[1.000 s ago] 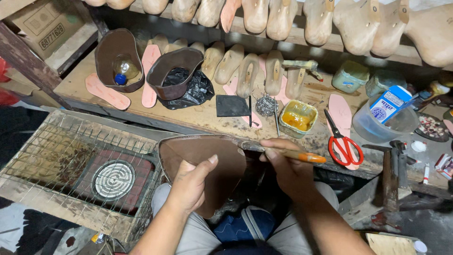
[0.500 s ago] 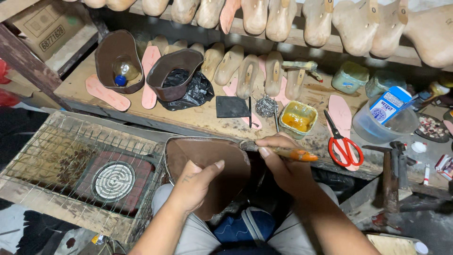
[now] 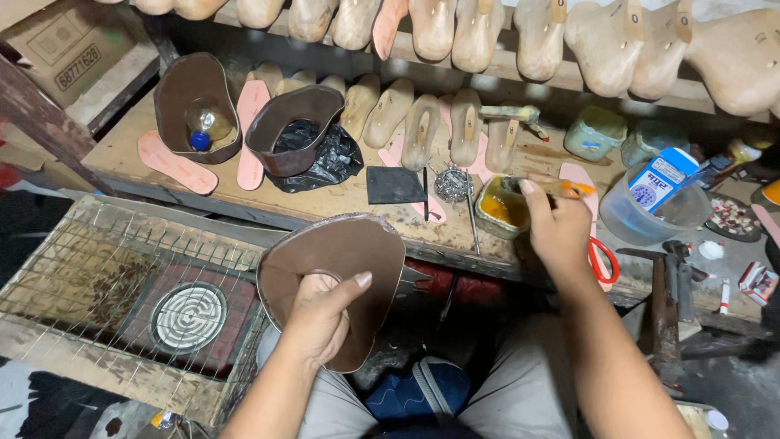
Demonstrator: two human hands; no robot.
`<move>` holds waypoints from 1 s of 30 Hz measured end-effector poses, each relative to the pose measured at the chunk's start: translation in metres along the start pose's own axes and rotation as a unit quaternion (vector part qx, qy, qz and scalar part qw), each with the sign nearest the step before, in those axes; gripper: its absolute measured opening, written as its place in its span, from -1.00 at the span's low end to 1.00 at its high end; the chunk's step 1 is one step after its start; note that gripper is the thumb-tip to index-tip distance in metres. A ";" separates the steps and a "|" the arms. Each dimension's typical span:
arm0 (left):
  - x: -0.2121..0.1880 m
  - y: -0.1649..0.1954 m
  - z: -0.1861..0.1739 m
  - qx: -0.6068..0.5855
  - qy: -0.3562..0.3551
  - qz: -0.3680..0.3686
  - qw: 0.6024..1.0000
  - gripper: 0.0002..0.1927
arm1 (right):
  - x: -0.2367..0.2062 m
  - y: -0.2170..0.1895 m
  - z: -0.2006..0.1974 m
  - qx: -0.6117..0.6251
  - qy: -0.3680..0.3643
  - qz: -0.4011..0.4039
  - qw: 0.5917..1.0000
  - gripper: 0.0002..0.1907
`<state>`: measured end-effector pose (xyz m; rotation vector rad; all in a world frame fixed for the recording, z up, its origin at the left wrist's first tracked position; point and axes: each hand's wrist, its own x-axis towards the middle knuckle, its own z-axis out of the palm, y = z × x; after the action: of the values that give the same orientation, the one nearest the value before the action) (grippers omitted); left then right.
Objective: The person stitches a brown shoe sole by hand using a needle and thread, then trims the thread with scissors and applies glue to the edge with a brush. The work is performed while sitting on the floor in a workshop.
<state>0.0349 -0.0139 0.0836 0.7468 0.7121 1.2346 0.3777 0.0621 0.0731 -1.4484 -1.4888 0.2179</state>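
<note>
The left hand (image 3: 321, 317) grips a brown leather shoe upper (image 3: 337, 268) over the person's lap, just in front of the worktop (image 3: 244, 191) edge. The fingers are wrapped around its lower part with the thumb laid across the face. The piece is smooth, matte, dark brown, broad and rounded at the top and narrowing towards the hand, with a thin paler line running along its rim.

The right hand (image 3: 561, 232) is out over the worktop, fingers closed round an orange-handled brush (image 3: 569, 189) whose tip sits at a small tin of yellow glue (image 3: 500, 207). Red-handled scissors (image 3: 603, 264) lie just under that wrist.

To the right of the tin a clear plastic tub (image 3: 650, 215) holds a tall blue-and-white carton (image 3: 662, 179) standing tilted, with a round blue mark on its white face. Behind it are two squat greenish jars (image 3: 597, 132). At the far right edge lies a small red-and-white packet (image 3: 760, 280). In the top left corner a brown cardboard box (image 3: 61, 45) carries dark stamped print on its side. Two more brown uppers (image 3: 244, 110) stand on the worktop, one with a bulb inside, beside pink insoles (image 3: 175, 162) and a black plastic bag (image 3: 325, 158).
</note>
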 end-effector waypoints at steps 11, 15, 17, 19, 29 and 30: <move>0.004 -0.021 0.006 0.022 0.037 -0.015 0.999 -0.70 | 0.024 0.070 0.032 -0.219 -0.109 -0.004 0.970 -0.61; 0.006 -0.027 0.005 0.003 0.036 0.009 0.999 -0.66 | 0.020 0.068 0.027 -0.200 -0.052 -0.047 0.977 -0.68; 0.008 -0.028 0.006 -0.011 0.040 0.010 0.999 -0.66 | 0.017 0.060 0.019 -0.183 -0.001 -0.070 0.981 -0.71; 0.010 -0.029 0.007 -0.013 0.046 0.001 0.999 -0.67 | 0.008 0.048 0.010 -0.138 0.047 -0.083 0.986 -0.70; 0.008 -0.029 0.017 -0.006 0.046 -0.012 0.999 -0.69 | -0.035 -0.010 -0.009 0.190 -0.104 0.225 0.950 -0.75; 0.009 -0.030 0.018 -0.004 0.045 -0.004 0.999 -0.68 | -0.039 -0.017 -0.006 0.240 -0.096 0.210 0.943 -0.77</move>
<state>0.0677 -0.0122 0.0689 0.6852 0.7834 1.2693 0.3624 0.0226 0.0684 -1.3449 -1.1446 0.9411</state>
